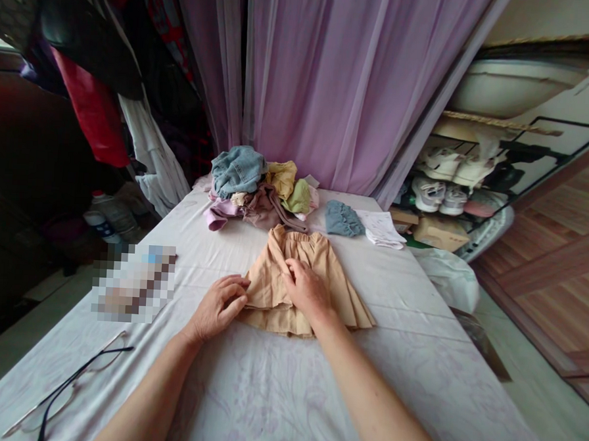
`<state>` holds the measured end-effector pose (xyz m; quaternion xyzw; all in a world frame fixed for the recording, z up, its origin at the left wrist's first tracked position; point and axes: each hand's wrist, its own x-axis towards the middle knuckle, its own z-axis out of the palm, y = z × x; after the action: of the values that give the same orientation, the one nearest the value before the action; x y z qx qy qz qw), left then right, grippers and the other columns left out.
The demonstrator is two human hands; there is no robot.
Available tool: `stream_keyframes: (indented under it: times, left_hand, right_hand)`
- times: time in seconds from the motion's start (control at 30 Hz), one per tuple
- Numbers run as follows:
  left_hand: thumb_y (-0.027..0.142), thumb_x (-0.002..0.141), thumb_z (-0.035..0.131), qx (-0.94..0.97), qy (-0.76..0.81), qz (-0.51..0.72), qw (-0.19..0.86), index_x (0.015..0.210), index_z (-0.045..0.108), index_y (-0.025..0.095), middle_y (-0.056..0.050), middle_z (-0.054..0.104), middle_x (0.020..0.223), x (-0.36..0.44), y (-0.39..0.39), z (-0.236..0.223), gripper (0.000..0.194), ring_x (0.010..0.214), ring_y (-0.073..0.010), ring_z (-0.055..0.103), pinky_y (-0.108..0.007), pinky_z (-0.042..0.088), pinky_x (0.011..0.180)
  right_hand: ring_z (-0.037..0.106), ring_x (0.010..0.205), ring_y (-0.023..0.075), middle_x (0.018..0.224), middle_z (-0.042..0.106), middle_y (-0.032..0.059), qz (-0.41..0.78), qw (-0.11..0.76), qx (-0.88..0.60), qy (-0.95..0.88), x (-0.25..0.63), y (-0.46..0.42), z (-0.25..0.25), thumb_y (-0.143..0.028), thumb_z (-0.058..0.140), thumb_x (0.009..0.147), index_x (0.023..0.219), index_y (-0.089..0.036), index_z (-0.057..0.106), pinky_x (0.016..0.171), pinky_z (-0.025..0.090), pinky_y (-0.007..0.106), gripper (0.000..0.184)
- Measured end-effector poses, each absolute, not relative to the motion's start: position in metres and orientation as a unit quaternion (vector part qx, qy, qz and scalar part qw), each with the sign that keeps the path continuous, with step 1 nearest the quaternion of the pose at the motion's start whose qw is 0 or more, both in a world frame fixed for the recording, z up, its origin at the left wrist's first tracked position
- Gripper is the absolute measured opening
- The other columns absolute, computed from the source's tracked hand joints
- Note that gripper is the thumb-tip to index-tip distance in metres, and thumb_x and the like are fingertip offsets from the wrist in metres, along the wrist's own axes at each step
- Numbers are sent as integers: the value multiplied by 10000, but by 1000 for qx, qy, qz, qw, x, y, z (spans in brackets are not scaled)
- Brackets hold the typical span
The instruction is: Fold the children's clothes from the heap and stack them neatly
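"Where did the tan skirt [340, 285] lie?"

"Spread flat on the white patterned cloth [390, 364], its gathered waistband at the far end."

"And the hands?"

"The left hand [221, 303] was at the skirt's left edge, fingers loosely bent and a little parted — I couldn't tell whether they pinched the fabric. The right hand [309, 288] was on the skirt's front, fingers curled beside a long fold; whether they gripped it, I couldn't tell either."

"What else was around the skirt?"

"Just beyond its waistband, a rumpled pile — a blue denim garment [238, 171], a yellow garment [281, 177], a green garment [298, 198] and a brown garment [265, 207]. Beyond the skirt and to its right, a grey-blue ruffled garment [342, 218] lay beside a folded white garment [380, 228]. Eyeglasses [69, 381] rested well to the skirt's left, on its near side."
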<state>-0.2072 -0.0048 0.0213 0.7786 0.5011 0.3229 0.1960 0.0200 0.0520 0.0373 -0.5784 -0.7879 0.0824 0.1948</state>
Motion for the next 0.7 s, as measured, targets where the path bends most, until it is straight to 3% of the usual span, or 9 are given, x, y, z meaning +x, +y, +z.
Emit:
stream_keyframes:
  times: [0.23, 0.37, 0.53, 0.7]
  left_hand:
    - [411, 913, 478, 768, 514, 352, 149, 971, 661, 198, -103, 694, 1153, -205, -4, 12, 287, 1156, -238, 594, -408, 467, 1019]
    - [420, 895, 521, 808, 495, 293, 124, 1137, 670, 213, -110, 645, 1280, -198, -5, 12, 351, 1242, -270, 547, -464, 424, 1065]
    - [393, 878, 555, 832, 486, 238, 120, 1057, 718, 232, -106, 679, 1221, -193, -6, 15, 291, 1189, -270, 590, -469, 436, 1048]
    - [377, 846, 609, 834, 489, 228, 112, 1078, 715, 238, -102, 670, 1239, -194, -6, 13, 291, 1214, -271, 573, -465, 421, 1064]
  right_hand:
    - [588, 1131, 218, 1191, 670, 116, 36, 324, -542, -774, 58, 39, 23, -249, 454, 922, 1110, -163, 663, 997, 431, 333, 295]
    - [553, 1191, 246, 1256, 646, 122, 5, 303, -559, -772, 79, 28, 7, -261, 466, 919, 1153, -166, 659, 1032, 408, 395, 318]
    - [534, 1224, 248, 1262, 655, 78, 8, 253, -575, -778, 82, 20, -6, -248, 474, 925, 1123, -215, 676, 1048, 385, 434, 284]
    - [550, 1212, 240, 1251, 661, 84, 18, 264, -573, -776, 79, 20, -5, -261, 475, 929, 1113, -218, 683, 1034, 406, 432, 281]
